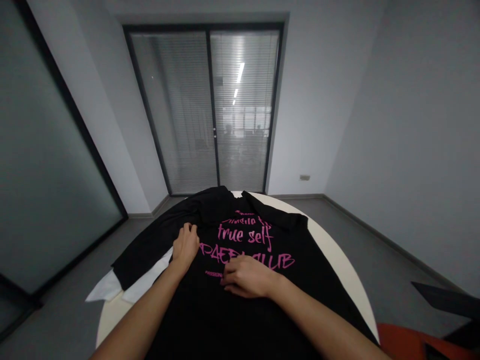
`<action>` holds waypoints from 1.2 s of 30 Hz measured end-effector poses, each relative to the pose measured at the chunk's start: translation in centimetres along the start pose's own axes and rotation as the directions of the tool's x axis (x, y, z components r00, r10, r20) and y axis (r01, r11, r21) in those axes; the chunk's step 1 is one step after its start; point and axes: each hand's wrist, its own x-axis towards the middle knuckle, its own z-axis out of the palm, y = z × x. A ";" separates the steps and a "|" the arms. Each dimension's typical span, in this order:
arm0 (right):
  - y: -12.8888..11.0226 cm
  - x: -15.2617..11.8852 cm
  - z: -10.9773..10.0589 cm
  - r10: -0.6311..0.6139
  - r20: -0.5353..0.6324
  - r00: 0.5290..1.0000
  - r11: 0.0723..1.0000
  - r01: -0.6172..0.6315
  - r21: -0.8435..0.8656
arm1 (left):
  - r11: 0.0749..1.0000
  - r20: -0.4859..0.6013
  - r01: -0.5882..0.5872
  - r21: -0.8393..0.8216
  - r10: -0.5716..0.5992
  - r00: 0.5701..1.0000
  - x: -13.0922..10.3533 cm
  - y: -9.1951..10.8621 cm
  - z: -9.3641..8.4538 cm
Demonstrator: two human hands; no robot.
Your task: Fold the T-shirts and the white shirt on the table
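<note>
A black shirt [240,320] with pink lettering lies spread over a round cream table [330,240]. Its left sleeve stretches toward the table's left edge, over a white cloth [107,287]; the right sleeve is folded inward near the collar. My left hand [186,245] is at the shirt's left side below the sleeve, its fingers curled down and pinching the black fabric. My right hand [247,276] rests on the middle of the shirt over the lettering, fingers bent together against the fabric; whether cloth is between them is hard to see.
An orange-red chair [408,342] with dark arms stands at the lower right. Beyond the table are glass doors [210,110] with blinds, grey walls and a wall socket [304,177]. A frosted glass panel [48,150] is at the left.
</note>
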 end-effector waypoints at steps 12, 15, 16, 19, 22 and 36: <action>-1.6 0.8 2.5 0.013 -0.059 0.998 0.985 -0.023 -0.174 | 0.990 0.130 -0.050 0.130 0.032 0.991 -1.0 -0.2 -1.9; -2.7 0.5 2.8 -0.007 -0.058 0.998 0.988 -0.002 -0.157 | 0.986 0.208 -0.043 0.163 0.008 0.978 -1.4 -0.6 -3.5; -3.0 0.4 2.9 -0.010 -0.055 0.998 0.988 0.001 -0.155 | 0.985 0.228 -0.041 0.169 0.001 0.974 -1.5 -0.7 -4.1; -3.7 0.4 2.9 -0.012 -0.047 0.999 0.989 0.005 -0.150 | 0.986 0.278 -0.032 0.164 -0.015 0.960 -1.4 -1.1 -5.5; -3.5 0.5 2.4 0.025 -0.047 0.999 0.989 -0.031 -0.143 | 0.990 0.307 -0.023 0.142 -0.022 0.952 -0.9 -1.3 -5.8; -7.1 2.2 2.1 -0.234 -0.067 0.970 0.972 0.232 -0.034 | 0.992 0.220 -0.090 0.089 0.069 0.973 0.5 -2.8 -3.6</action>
